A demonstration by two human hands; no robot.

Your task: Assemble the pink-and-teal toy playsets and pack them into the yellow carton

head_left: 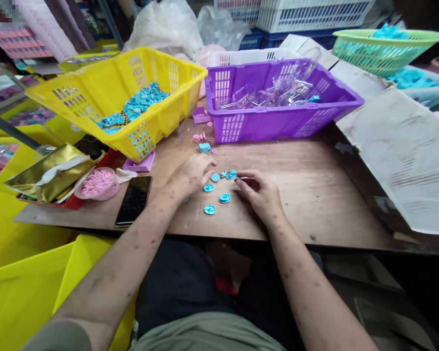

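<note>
loose blue pieces (224, 198), on the near side of the purple basket (274, 123), could scatter if a wrist brushes them. they are small and oval, some showing inner ribs. right hand (264, 197): fingers appear to pinch one; left hand (194, 174): fingers loosely curled, any grip cannot be told.

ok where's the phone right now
In the head view, the black phone lies on the left side of the wooden table, between the tub of pink sticks and the person's left forearm.
</note>
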